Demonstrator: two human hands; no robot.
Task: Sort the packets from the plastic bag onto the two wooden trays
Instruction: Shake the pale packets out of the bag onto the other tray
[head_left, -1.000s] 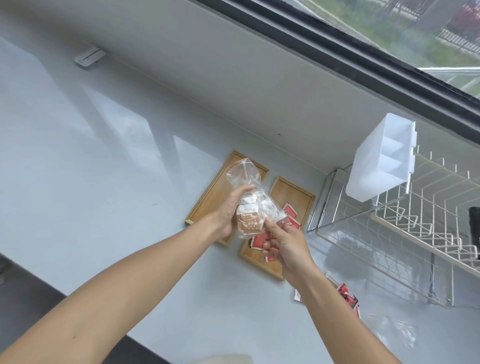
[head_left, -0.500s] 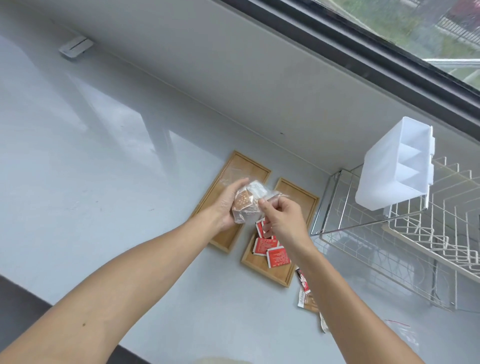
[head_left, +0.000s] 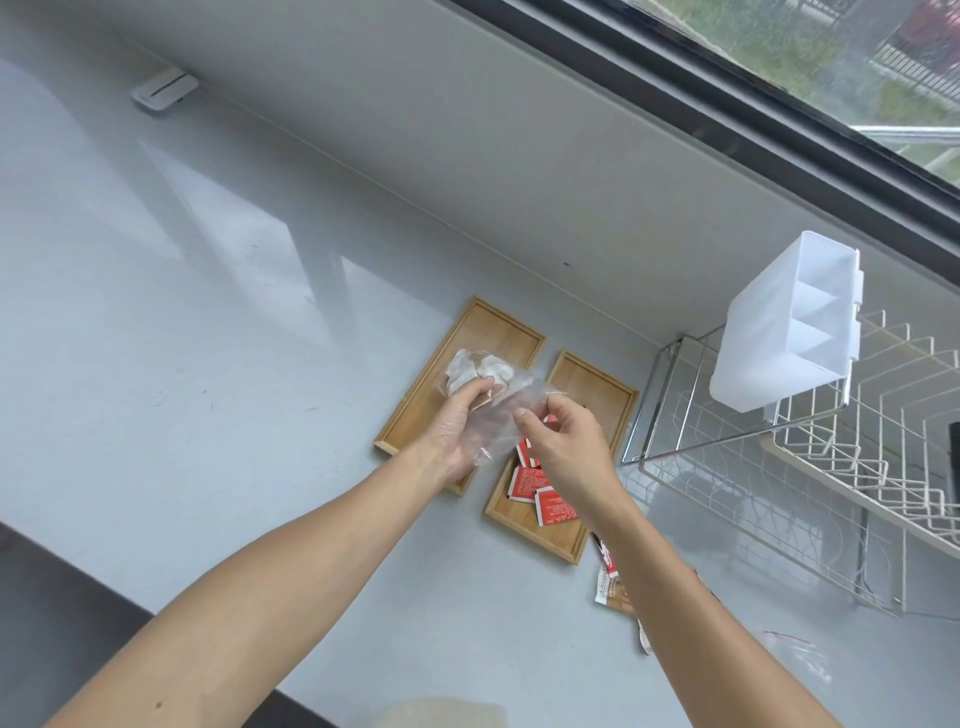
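Both hands' fingers pinch crinkly clear plastic bag (head_left: 496, 410) above 2 rectangular wooden trays (head_left: 597, 395).

We observe both hands holding a clear plastic bag (head_left: 493, 410) over the two wooden trays. Our left hand (head_left: 457, 431) grips the bag where pale packets (head_left: 475, 371) bunch inside; our right hand (head_left: 563, 447) pinches its loose film. The left tray (head_left: 498, 332) lies just beside the right tray (head_left: 597, 379), which carries red packets (head_left: 540, 491). More packets (head_left: 608, 582) lie on the grey counter (head_left: 208, 415) near a wire rack (head_left: 779, 467).
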